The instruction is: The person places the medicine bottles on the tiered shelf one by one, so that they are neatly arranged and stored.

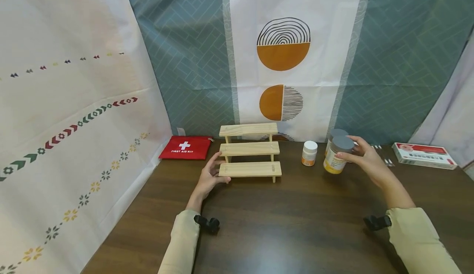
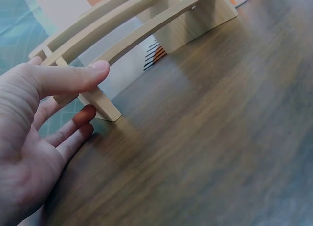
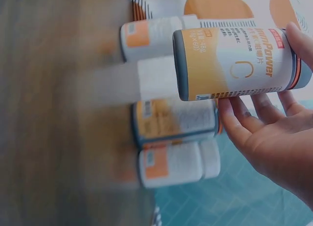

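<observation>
My left hand point(image 1: 210, 179) grips the left end of a three-tier wooden step rack point(image 1: 249, 169). In the left wrist view, its thumb lies on the lower shelf and the other fingers are around the end piece. My right hand point(image 1: 366, 163) holds a grey-lidded vitamin C bottle point(image 3: 239, 64) with a yellow and white label, pinched near its lid and raised off the table. Behind it stands another grey-lidded bottle point(image 3: 171, 121), partly hidden in the head view. Two small white bottles with orange labels stand nearby, one nearer the rack point(image 1: 309, 154), the other mostly hidden behind my hand.
A red first aid kit pouch point(image 1: 185, 149) lies left of the rack. At the right is a flat white and red box point(image 1: 425, 155), with small white items point(image 1: 388, 162) beside it. Curtains point(image 1: 185, 60) border the back and left of the brown table point(image 1: 274, 220).
</observation>
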The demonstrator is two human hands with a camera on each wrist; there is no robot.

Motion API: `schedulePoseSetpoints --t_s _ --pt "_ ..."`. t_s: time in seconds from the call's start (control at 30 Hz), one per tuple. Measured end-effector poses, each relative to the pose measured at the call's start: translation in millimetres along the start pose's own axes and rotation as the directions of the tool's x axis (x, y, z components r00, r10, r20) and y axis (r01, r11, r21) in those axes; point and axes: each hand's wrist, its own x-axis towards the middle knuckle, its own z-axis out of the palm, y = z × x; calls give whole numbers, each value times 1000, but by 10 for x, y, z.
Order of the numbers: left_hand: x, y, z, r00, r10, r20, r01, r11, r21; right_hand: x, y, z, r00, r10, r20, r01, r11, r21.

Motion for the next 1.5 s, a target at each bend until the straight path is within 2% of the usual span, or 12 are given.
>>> schedulePoseSetpoints --t_s 0.17,0.33,0.47,0.6,0.73,0.93,1.07,1.27,1.4,1.5 --pt "-46 -13 -76 1000 -30 -9 30 1000 4 150 -245 137 999 -22 27 23 1000 -16" --pt "-113 24 -121 998 -58 0 58 998 4 289 -522 307 998 -56 30 53 995 83" --pt "-125 50 -123 999 -42 -7 42 999 25 410 -729 477 995 -94 38 89 990 114" --pt "-75 73 -93 1000 -9 -7 9 999 36 560 -907 631 990 -131 60 122 984 132" --pt "-48 78 -52 1000 -9 6 9 1000 25 713 -1056 797 986 -147 75 134 978 161" --pt "-87 50 -16 999 -49 23 48 999 16 921 -1295 1127 978 -208 1 200 941 271" --pt "-99 84 6 998 -49 33 49 999 -13 1054 -1431 1307 973 -224 -48 228 931 284" --pt "-115 217 92 996 -36 84 37 999 -9 1191 -1519 1498 975 -205 -85 221 939 263" --pt "-56 120 112 995 -7 104 6 1000 5 1261 -1594 1641 977 -186 -104 205 956 210" --pt "-34 45 92 995 19 93 -23 999 39 1317 -1654 1792 979 -174 -104 191 963 189"
